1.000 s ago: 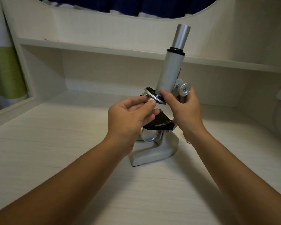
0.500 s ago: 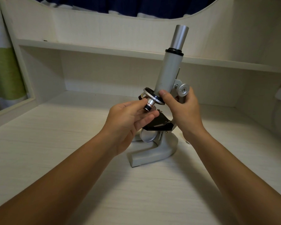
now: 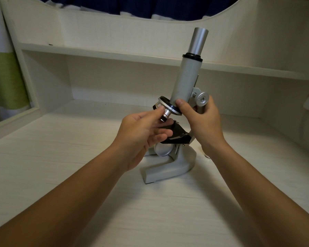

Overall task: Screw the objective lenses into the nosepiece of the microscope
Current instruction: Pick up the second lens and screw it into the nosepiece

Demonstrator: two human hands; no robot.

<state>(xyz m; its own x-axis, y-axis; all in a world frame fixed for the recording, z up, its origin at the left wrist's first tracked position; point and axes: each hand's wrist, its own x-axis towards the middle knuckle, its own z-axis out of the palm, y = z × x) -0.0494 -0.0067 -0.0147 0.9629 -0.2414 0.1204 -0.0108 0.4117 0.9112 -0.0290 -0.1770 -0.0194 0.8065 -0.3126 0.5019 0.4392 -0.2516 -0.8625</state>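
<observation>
Now left hand (image 3: 141, 134) pinches objective lens (image 3: 165, 115), axis tilted, tip down-left; right hand (image 3: 202, 120) grips nosepiece (image 3: 168, 104).

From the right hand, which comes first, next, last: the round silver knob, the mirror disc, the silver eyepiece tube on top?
1. Round silver knob, touching the right hand.
2. Mirror disc, lower left, under the stage.
3. Silver eyepiece tube, high above.

Matt grey microscope (image 3: 168, 168), shiny metal knob (image 3: 203, 101), wood-grain desk (image 3: 43, 157).
</observation>
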